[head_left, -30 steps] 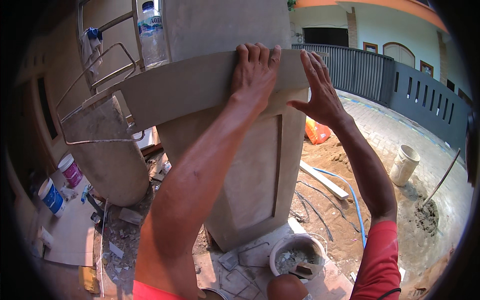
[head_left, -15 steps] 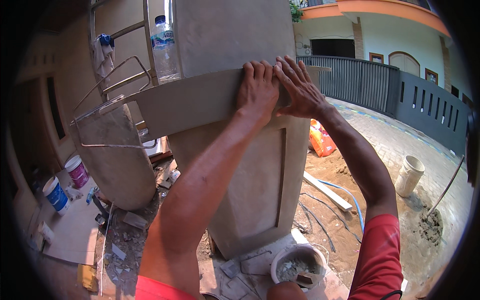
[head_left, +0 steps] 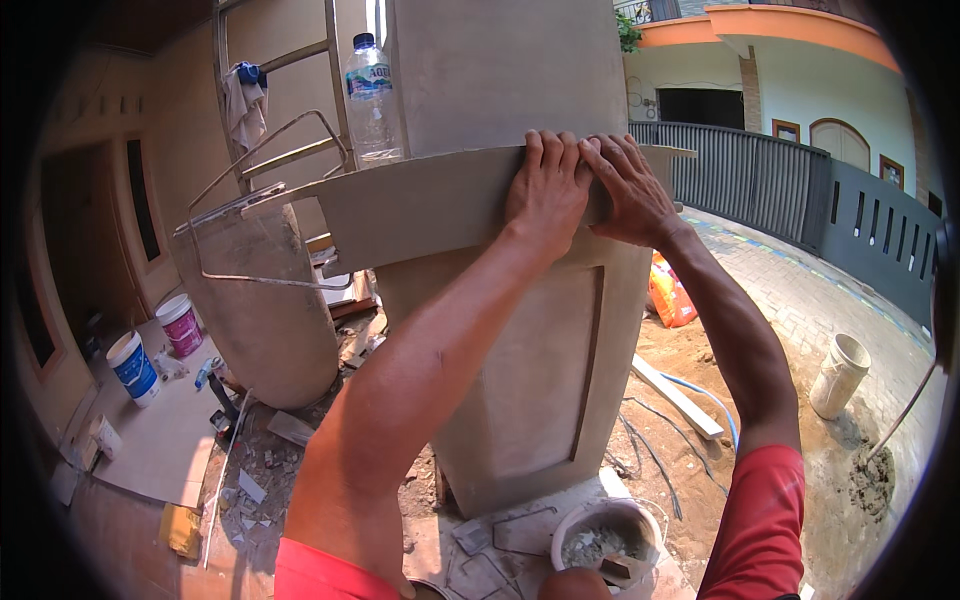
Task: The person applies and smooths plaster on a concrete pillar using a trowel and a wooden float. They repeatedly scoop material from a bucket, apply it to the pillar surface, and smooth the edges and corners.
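A flat grey slab (head_left: 420, 208) lies crosswise against the plastered pillar (head_left: 530, 350), its long side reaching out to the left. My left hand (head_left: 548, 190) has its fingers hooked over the slab's top edge, the back of the hand facing me. Right beside it, nearly touching, my right hand (head_left: 634, 195) bends its fingers over the same edge with the thumb low on the front. Both palms are hidden. A clear plastic bottle (head_left: 372, 110) with a dark blue cap stands upright behind the slab's left part. A bent metal rod frame (head_left: 262, 280) sits at its left end.
Below the pillar stands a bucket of wet mortar (head_left: 605, 535). Paint pails (head_left: 133, 370) stand on the tiled floor at left, near a rounded plastered column (head_left: 265, 310). To the right are a white plank (head_left: 678, 398), black cables (head_left: 650, 455), a pale bucket (head_left: 840, 377) and sand.
My right hand's fingers, straighter and more spread before, now curl over the slab's edge. The whole scene has shifted right and slightly down in view; both hands stay at the slab.
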A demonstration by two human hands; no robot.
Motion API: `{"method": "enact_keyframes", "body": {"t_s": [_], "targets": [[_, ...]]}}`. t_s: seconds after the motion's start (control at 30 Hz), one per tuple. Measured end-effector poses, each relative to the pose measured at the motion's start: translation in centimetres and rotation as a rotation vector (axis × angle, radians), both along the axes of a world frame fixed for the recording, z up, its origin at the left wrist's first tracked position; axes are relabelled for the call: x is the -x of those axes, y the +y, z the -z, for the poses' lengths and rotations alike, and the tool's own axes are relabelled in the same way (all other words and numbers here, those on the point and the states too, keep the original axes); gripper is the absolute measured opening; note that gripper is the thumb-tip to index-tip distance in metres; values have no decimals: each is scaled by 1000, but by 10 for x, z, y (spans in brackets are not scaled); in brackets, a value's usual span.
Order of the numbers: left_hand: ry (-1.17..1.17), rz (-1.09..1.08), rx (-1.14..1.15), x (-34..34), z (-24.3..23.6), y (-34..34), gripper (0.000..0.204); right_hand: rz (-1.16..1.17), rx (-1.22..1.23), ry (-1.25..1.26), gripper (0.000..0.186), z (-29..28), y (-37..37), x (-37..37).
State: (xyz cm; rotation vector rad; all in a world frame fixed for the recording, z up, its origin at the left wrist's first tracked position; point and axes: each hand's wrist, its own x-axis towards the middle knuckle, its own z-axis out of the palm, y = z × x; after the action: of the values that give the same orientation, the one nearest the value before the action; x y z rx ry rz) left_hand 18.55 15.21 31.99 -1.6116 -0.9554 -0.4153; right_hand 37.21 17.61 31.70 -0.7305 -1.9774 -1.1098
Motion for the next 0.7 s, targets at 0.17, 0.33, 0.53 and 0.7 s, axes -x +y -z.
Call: {"method": "enact_keyframes", "body": {"t_s": [0.17,0.33,0.53,0.7], "targets": [[-39,99,87,38,2,-26,120,-5,14,-7,114,0,-1,0],[-81,113,84,84,7,-39,128,0,18,10,115,2,1,-1],[-71,42,-65,84,12,-30,127,21,24,21,115,3,1,0],[-67,38,-99,83,11,-26,124,25,15,24,116,3,1,-1]]}}
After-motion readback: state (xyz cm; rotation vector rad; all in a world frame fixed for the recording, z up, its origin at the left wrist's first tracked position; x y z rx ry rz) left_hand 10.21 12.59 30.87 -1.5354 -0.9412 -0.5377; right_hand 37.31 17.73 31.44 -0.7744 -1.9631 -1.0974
